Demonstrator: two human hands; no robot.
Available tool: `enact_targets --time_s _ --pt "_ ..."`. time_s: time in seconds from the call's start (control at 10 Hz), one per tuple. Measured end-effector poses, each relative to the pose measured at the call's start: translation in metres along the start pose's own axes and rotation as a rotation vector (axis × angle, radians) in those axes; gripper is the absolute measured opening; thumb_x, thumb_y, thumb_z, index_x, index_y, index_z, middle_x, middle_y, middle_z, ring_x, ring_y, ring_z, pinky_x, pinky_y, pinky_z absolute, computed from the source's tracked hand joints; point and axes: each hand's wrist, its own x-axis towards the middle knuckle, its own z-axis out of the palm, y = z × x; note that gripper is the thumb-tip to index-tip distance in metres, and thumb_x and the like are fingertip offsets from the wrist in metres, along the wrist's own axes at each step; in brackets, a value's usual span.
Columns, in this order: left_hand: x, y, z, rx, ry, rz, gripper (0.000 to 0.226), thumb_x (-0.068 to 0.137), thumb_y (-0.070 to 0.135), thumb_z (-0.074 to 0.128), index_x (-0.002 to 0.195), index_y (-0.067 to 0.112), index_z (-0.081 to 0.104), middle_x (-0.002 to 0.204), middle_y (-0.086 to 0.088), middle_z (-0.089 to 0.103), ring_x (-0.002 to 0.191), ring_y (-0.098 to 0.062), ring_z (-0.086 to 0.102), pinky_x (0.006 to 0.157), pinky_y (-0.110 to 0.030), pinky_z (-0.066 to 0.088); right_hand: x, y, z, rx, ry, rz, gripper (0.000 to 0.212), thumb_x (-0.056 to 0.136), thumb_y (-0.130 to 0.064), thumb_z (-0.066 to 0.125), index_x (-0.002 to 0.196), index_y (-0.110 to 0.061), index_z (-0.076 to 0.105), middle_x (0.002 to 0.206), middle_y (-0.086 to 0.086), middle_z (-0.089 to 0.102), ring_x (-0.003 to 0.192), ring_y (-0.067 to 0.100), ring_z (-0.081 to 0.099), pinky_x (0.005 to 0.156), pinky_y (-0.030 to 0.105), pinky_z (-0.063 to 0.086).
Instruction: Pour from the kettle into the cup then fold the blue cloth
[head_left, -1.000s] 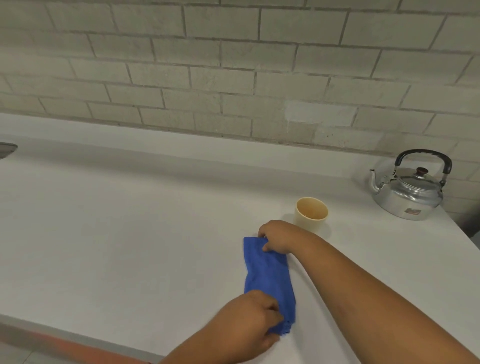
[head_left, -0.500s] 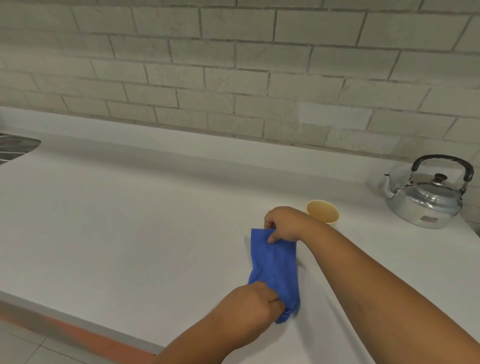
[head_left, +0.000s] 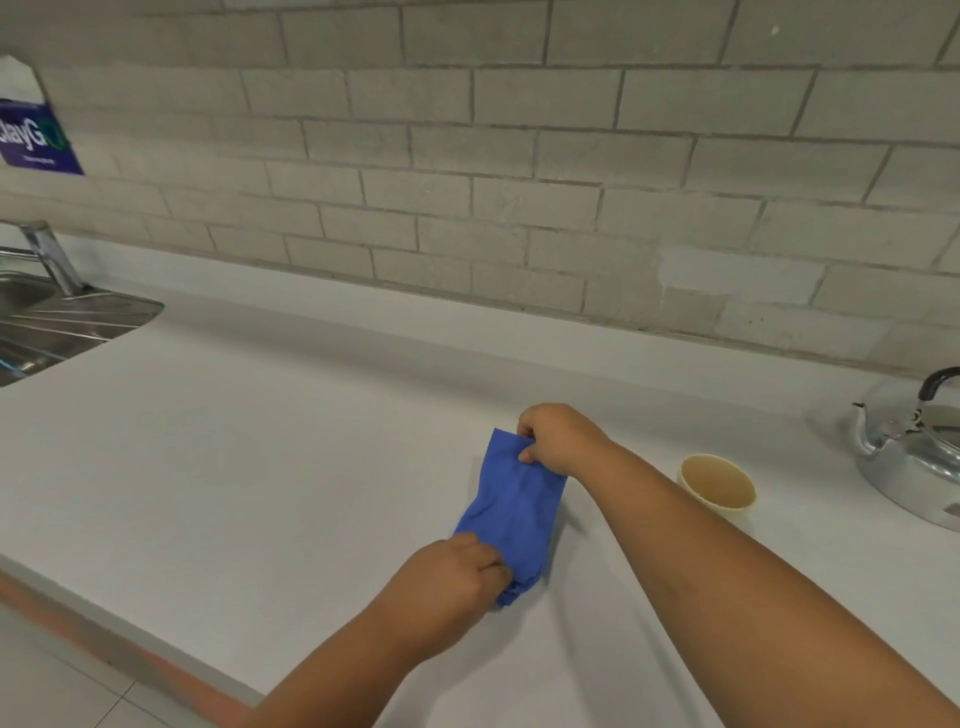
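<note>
I record the right hand (head_left: 558, 439) just right of frame centre, fingers curled and pinching the far end of the blue cloth (head_left: 511, 506). The left hand (head_left: 449, 579) sits below it, lower centre, fingers bunched and gripping the near end of the same cloth, where the fabric is gathered into a wad. Between the two hands the cloth lies as a narrow folded strip on the white counter (head_left: 234, 467), running from upper right to lower left, its middle creased. Both forearms enter from the bottom edge, the right one crossing the lower right of the frame.

To the right of the right forearm I note the cup (head_left: 719, 486), upright, apart from the cloth; its inside looks tan, and I cannot tell its fill. Further right, cut by the frame edge, stands the kettle (head_left: 914, 467), metal with a dark handle. A brick wall (head_left: 519, 182) fills the upper frame. At the left edge I see a steel sink (head_left: 67, 322) with a tap (head_left: 49, 254), and a blue sign (head_left: 36, 137) above.
</note>
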Motion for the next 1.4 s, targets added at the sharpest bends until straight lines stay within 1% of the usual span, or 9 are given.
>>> enact_targets --time_s 0.4,0.5,0.7,0.9,1.0,1.1,1.2,1.3,1.4 --pt "-0.003 -0.013 0.025 0.024 -0.005 0.025 0.025 0.046 0.033 0.084 0.068 0.035 0.073 0.062 0.020 0.065 0.052 0.002 0.056 0.046 -0.011 0.045 0.041 0.007 0.048 -0.059 -0.094 0.128 0.029 0.089 -0.014 0.052 0.114 -0.003 0.062 0.113 0.014 0.066 0.082 0.019 0.051 0.069 0.028 0.038" --pt "-0.005 -0.012 0.022 -0.017 0.022 0.002 0.024 0.049 0.036 0.082 0.072 0.036 0.075 0.066 0.022 0.068 0.053 0.003 0.058 0.047 -0.010 0.046 0.043 0.010 0.053 -0.069 -0.029 0.105 0.025 0.089 -0.016 0.053 0.110 -0.007 0.063 0.113 0.011 0.066 0.097 0.025 0.062 0.073 0.030 0.044" --pt "-0.008 -0.010 0.020 -0.118 -0.002 -0.042 0.017 0.061 0.035 0.069 0.077 0.032 0.074 0.068 0.018 0.067 0.056 -0.002 0.058 0.048 -0.015 0.048 0.038 0.011 0.061 -0.002 0.146 -0.137 0.026 0.088 -0.013 0.050 0.111 -0.017 0.061 0.104 0.005 0.053 0.097 0.023 0.052 0.072 0.028 0.039" --pt "-0.008 -0.008 0.019 -0.159 -0.014 -0.049 0.027 0.055 0.044 0.074 0.081 0.036 0.075 0.072 0.023 0.069 0.061 0.004 0.061 0.053 -0.011 0.050 0.035 0.006 0.071 0.037 0.051 -0.111 0.042 0.097 -0.040 0.033 0.099 -0.007 0.060 0.100 0.009 0.055 0.094 0.024 0.054 0.074 0.028 0.039" --pt "-0.005 -0.008 0.014 -0.190 -0.037 -0.063 0.027 0.052 0.047 0.074 0.078 0.040 0.074 0.069 0.025 0.067 0.061 0.007 0.059 0.055 -0.004 0.045 0.031 0.006 0.069 0.000 0.013 -0.104 0.034 0.098 -0.038 0.033 0.099 -0.015 0.058 0.100 0.007 0.052 0.102 0.027 0.054 0.079 0.028 0.039" --pt "0.004 -0.014 0.001 -0.292 -0.113 -0.139 0.033 0.073 0.044 0.058 0.103 0.038 0.067 0.086 0.015 0.069 0.075 0.000 0.059 0.065 -0.007 0.038 0.027 0.003 0.064 0.043 0.007 -0.091 0.040 0.098 -0.041 0.033 0.112 -0.014 0.059 0.118 0.006 0.055 0.112 0.027 0.053 0.089 0.029 0.041" --pt "0.015 -0.025 0.001 -0.474 -0.175 -0.268 0.049 0.080 0.043 0.048 0.128 0.046 0.045 0.098 0.013 0.067 0.077 0.000 0.056 0.074 -0.015 0.045 0.018 0.003 0.052 0.049 0.020 -0.066 0.039 0.097 -0.035 0.038 0.124 -0.015 0.056 0.132 0.008 0.055 0.117 0.027 0.052 0.101 0.037 0.042" --pt "0.033 -0.034 -0.010 -0.569 -0.246 -0.330 0.046 0.081 0.041 0.052 0.127 0.045 0.047 0.094 0.018 0.065 0.076 0.002 0.058 0.077 -0.018 0.050 0.010 0.008 0.037 0.052 -0.007 -0.065 0.055 0.091 0.002 0.039 0.141 -0.022 0.040 0.150 0.006 0.037 0.133 0.026 0.040 0.110 0.036 0.034" --pt "0.059 -0.045 -0.022 -0.546 -0.293 -0.355 0.034 0.084 0.040 0.056 0.118 0.040 0.058 0.088 0.021 0.061 0.078 0.000 0.059 0.071 -0.014 0.046 0.004 0.017 0.016 0.070 0.090 -0.050 0.051 0.093 0.001 0.039 0.138 -0.022 0.043 0.148 0.004 0.040 0.130 0.023 0.043 0.108 0.032 0.036"
